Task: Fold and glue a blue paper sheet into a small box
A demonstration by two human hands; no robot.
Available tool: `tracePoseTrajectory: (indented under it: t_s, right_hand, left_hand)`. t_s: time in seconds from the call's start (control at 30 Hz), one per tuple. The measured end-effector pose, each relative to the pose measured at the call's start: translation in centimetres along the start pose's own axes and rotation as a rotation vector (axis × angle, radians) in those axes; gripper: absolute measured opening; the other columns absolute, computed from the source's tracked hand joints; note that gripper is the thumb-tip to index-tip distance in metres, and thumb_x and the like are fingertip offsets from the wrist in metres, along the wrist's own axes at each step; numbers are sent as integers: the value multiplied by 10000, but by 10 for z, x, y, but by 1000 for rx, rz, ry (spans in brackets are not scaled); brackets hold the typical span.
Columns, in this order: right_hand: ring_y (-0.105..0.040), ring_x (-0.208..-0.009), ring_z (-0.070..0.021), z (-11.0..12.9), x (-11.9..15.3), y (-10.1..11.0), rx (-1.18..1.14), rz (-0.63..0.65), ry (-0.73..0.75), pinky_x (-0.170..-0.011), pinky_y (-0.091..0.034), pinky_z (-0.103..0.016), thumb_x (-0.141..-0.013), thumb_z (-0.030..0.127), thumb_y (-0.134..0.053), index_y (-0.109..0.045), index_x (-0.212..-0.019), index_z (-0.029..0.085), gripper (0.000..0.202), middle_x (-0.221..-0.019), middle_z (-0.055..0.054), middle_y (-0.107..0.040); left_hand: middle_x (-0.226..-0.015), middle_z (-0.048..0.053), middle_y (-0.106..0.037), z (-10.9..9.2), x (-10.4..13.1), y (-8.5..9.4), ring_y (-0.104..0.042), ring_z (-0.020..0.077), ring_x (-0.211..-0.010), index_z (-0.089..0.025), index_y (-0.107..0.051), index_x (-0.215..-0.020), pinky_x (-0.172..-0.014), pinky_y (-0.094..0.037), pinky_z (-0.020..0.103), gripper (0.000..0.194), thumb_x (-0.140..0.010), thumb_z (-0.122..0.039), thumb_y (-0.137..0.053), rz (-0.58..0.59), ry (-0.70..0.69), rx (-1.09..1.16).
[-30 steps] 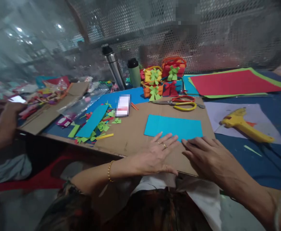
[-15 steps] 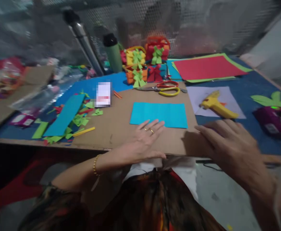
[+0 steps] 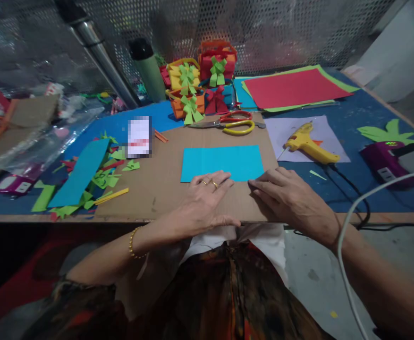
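The right hand (image 3: pixel 288 196), half a second ago off to the right of the blue paper (image 3: pixel 223 163), has come back to its near right corner; the left hand (image 3: pixel 205 200) has stayed at the near edge. The left lies palm down, loose and flat, its fingertips on the paper — grasping nothing. The right is bent over with fingers together; whether it pinches the corner, I cannot tell.

The paper lies flat on cardboard (image 3: pixel 160 160) over a blue table (image 3: pixel 366 115). Scissors (image 3: pixel 238 127) lie beyond it, a glue gun (image 3: pixel 311 146) on lilac paper (image 3: pixel 327 127) to the right, scraps (image 3: pixel 104 179) to the left. Behind — bowed boxes (image 3: pixel 185 75), a green bottle (image 3: pixel 150 78) and a mesh wall (image 3: pixel 263 38).
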State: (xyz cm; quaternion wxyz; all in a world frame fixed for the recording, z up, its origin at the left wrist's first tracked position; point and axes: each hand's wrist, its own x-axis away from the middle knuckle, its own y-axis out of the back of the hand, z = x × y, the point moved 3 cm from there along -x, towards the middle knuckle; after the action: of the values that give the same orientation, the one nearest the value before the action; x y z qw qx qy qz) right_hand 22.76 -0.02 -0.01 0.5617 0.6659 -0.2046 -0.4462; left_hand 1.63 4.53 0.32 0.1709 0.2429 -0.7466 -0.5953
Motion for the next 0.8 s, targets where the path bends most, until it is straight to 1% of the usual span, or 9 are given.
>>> tracePoseTrajectory:
  t_s: [0.1,0.17,0.23,0.3,0.4,0.47,0.53,0.63,0.8]
  right_hand:
    - [-511,-814,-214,-4,-5,1,-2,25,2,-703,-320,-357,-1090,319,-394,-728,-904,159,414,-848,-91,-639]
    - [-505,-806,-215,-5,-9,1,3,24,1,-702,-308,-362,-1080,304,-398,-707,-812,170,430,-820,-90,-630]
    - [-503,-805,-216,-6,-11,1,5,18,0,-704,-298,-370,-1066,301,-418,-697,-779,173,420,-820,-92,-634]
    - [-501,-811,-218,-6,-12,1,8,12,0,-709,-290,-373,-1060,304,-426,-704,-790,176,409,-834,-92,-643]
    - [-484,-806,-218,-6,-10,0,32,-5,5,-717,-276,-371,-1064,309,-417,-705,-792,186,414,-827,-87,-636]
    - [-466,-793,-218,-5,-9,0,62,-20,12,-719,-262,-372,-1058,305,-423,-696,-783,191,404,-815,-85,-627]
    - [-456,-786,-218,-4,-9,0,81,-31,21,-716,-252,-372,-1047,297,-440,-690,-782,193,379,-812,-84,-624]
    - [-454,-779,-215,-4,-9,1,77,-27,30,-708,-247,-366,-1038,289,-451,-687,-777,192,365,-804,-82,-618]
    - [-462,-769,-214,-5,-9,1,84,-35,46,-696,-248,-358,-1028,278,-461,-684,-771,193,351,-795,-77,-608]
  left_hand:
    - [-1254,184,-669,-2,-19,15,-569,336,-1197,-152,-718,-1181,-1013,-427,483,506,-1036,-565,-465,-55,131,-28]
    - [-1002,135,-711,-1,-35,21,-615,275,-987,-148,-733,-976,-879,-448,402,377,-1045,-415,-476,13,217,-16]
    - [-787,86,-685,3,-52,25,-601,230,-785,-165,-700,-808,-726,-425,349,364,-1004,-414,-522,138,310,45]
    - [-682,68,-647,7,-65,28,-583,222,-702,-182,-653,-678,-644,-388,337,405,-946,-479,-586,218,368,46]
    - [-584,42,-622,13,-77,32,-594,200,-626,-196,-594,-594,-609,-392,321,442,-913,-501,-622,329,455,66]
    - [-524,23,-609,14,-78,33,-598,169,-556,-196,-565,-561,-610,-421,305,448,-932,-445,-606,433,523,140]
    - [-504,16,-607,14,-76,34,-596,152,-511,-194,-549,-542,-602,-439,296,438,-926,-394,-611,494,577,216]
    - [-510,4,-589,16,-71,35,-574,148,-511,-197,-542,-549,-572,-413,291,385,-875,-368,-657,446,611,230]
    - [-520,-26,-457,25,-67,34,-457,142,-568,-209,-474,-534,-572,-290,304,398,-812,-348,-722,323,592,144]
